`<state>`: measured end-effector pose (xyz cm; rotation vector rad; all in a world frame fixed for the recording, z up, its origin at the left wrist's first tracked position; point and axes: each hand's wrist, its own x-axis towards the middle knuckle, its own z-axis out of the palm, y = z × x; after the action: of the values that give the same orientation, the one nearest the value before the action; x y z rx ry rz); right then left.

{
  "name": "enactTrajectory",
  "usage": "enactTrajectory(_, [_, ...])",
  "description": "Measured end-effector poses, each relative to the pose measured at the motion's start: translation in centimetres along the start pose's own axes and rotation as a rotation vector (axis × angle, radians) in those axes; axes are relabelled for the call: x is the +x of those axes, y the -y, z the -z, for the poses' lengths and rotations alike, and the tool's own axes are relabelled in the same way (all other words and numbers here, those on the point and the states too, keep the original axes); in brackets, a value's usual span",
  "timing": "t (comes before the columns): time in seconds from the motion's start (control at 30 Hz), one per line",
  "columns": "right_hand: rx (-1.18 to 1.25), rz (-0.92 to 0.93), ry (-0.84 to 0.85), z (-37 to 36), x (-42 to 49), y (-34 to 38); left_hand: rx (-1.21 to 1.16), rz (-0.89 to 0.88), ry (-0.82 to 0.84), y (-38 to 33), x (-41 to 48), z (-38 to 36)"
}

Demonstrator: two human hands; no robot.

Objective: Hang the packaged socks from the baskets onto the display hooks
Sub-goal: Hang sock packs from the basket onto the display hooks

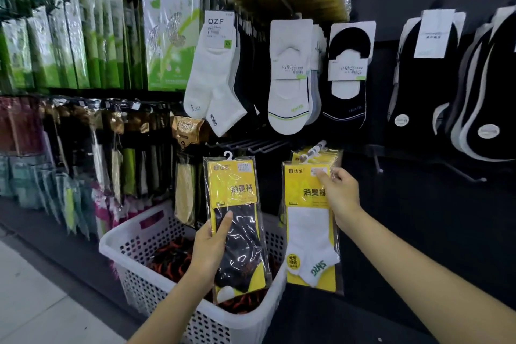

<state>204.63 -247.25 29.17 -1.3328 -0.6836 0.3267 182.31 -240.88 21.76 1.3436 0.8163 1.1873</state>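
Wall [418, 218] first: dark display panel fills centre and right. Left of it, racks of bagged socks [69, 148] in green, brown and mixed colours run off in rows. White perforated basket [139, 288] sits on the floor at the wall's foot, lower centre. Dark bundles with orange-red trim [173, 260] lie inside it. Upper row on the wall, left to right: white ankle socks [212, 75] tagged QZF, white no-show socks [289, 86], black no-show socks [346, 86], then bigger black socks [424, 86] far right.

Task items: black-sock pack [237, 220], yellow card in a clear bag, is upright above the basket, just below a row of bare prongs [251, 145]. Left hand [209, 251] has it by the lower left edge: grip closed on the pack, thumb across the front, fingers behind. White-sock pack [308, 220], same yellow card, is the front one of a stack of like packs on the loaded hook [318, 146] to the right. Right hand [339, 193] takes its top right corner: grip is a pinch, thumb on the front label, fingers curled behind the edge. Cannot tell if that pack's hanger is fully on the prong. Small white plastic hanger [228, 156] atop the black-sock pack hangs free below the bare prongs.
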Motion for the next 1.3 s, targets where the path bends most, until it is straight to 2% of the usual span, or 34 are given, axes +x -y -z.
enactTrajectory(0.13, [-0.006,-0.064,-0.158,-0.6,1.8,-1.9,0.041,-0.028,-0.025,0.1,0.3,-0.3])
enactTrajectory(0.37, [-0.05,-0.129,-0.394,-0.3,1.9,-3.8,0.03,0.026,0.085,0.6,0.3,-0.6])
enactTrajectory(0.47, [-0.053,-0.103,-0.329,-0.2,0.0,-4.2,0.012,0.016,0.151,0.9,0.0,-1.0])
enactTrajectory(0.67, [0.036,-0.128,0.165,-1.3,-5.2,-2.6,0.051,-0.075,0.293,1.5,-0.7,-2.8])
enactTrajectory(0.73, [0.102,-0.115,0.237,-1.3,-6.2,-2.3,0.037,-0.079,0.34,1.8,-0.8,-3.5])
enactTrajectory(0.83, [0.155,-0.061,0.192,-0.8,-6.8,-2.7,-0.039,-0.095,0.322,1.4,-0.7,-4.8])
enactTrajectory(1.03, [0.2,0.011,-0.016,0.9,-4.8,-2.1,-0.085,-0.131,0.303,0.2,0.2,-7.0])
enactTrajectory(1.3, [0.175,0.03,-0.049,-0.1,-1.1,-3.0,-0.041,-0.133,0.308,1.0,2.3,-9.9])
